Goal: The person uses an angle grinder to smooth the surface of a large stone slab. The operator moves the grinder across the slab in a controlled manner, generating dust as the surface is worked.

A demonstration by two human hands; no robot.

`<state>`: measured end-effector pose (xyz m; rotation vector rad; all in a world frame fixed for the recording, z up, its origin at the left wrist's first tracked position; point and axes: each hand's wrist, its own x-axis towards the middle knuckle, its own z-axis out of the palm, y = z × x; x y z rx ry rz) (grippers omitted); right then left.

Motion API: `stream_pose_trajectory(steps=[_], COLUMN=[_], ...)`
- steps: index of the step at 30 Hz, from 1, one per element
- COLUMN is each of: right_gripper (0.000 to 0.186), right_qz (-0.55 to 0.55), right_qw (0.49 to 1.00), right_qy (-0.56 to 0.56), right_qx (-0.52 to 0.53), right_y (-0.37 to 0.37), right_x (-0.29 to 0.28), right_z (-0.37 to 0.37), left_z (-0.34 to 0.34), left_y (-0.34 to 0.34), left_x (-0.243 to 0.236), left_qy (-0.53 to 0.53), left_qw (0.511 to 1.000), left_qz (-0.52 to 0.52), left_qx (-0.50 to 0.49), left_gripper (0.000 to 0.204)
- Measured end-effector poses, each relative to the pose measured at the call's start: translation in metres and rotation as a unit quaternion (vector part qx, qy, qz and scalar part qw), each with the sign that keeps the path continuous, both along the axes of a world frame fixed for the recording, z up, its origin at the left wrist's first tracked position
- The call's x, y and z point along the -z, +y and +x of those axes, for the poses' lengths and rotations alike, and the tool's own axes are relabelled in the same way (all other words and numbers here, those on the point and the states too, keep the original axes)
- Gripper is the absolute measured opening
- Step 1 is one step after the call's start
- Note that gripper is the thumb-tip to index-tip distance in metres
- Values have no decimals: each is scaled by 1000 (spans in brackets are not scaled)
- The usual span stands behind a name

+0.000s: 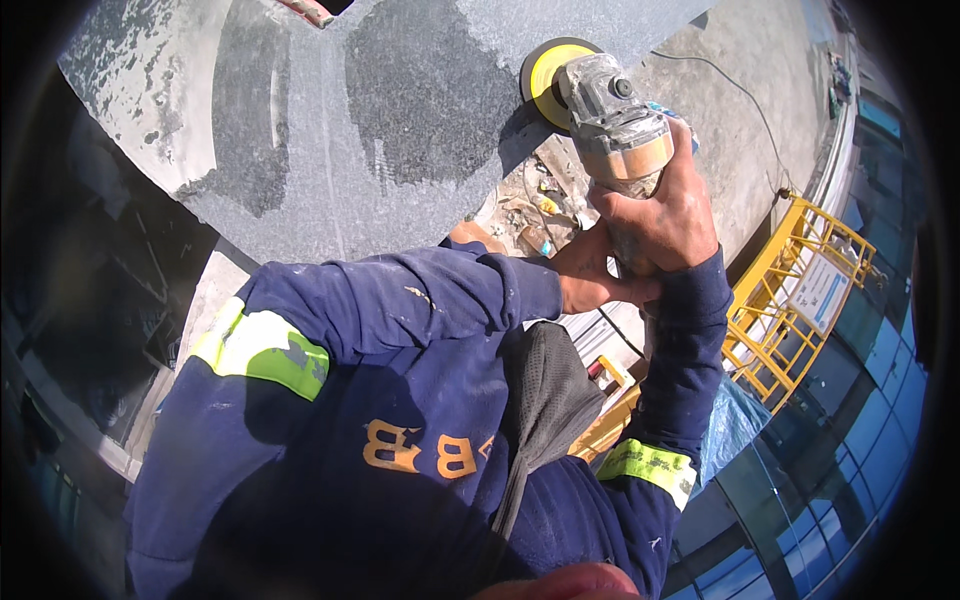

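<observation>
An angle grinder (615,115) with a dusty grey head and orange collar is held out in front of me. Its round yellow-and-black disc (548,82) overlaps the right edge of a grey speckled slab (330,190); whether it touches is unclear. My right hand (672,212) wraps around the grinder's body behind the collar. Lower down, my left hand (590,270) closes around its rear end, partly hidden by the right. Dark, wet-looking patches and a pale, flaking area mark the slab.
A yellow metal frame (790,290) bearing a white sign stands at the right, beside blue sheeting (732,425) and glass panels (880,360). A thin cable (745,95) crosses the concrete. Rubble (540,205) lies below the slab's edge. At left is a dark recess (90,260).
</observation>
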<state>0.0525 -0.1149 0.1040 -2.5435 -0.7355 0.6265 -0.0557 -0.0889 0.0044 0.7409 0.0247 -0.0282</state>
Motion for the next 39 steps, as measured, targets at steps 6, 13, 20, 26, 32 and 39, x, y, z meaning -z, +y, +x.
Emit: stream_pose_trajectory(steps=[6,13,20,26,32,39], right_gripper=[81,81,81,81,82,81], right_qz=[27,50,17,33,48,17], right_qw=[999,997,1000,999,998,999], right_qy=[-24,20,15,12,40,22], right_qx=[38,46,-6,42,31,-20], right_y=[-1,-5,-5,-6,-8,-8], right_x=[1,3,3,1,3,0], right_z=[0,1,-3,-5,-8,-8], left_z=[-2,-6,-8,-12,-14,-15], left_y=[1,0,-3,-8,-8,-2], left_x=[-4,-6,-2,-1,-2,-8], left_qy=[50,48,11,44,44,15], left_qw=[993,997,1000,998,999,999], left_qz=[-102,-52,25,-52,14,34], left_qx=[22,9,6,-9,15,-18], left_gripper=[80,74,77,73,74,70])
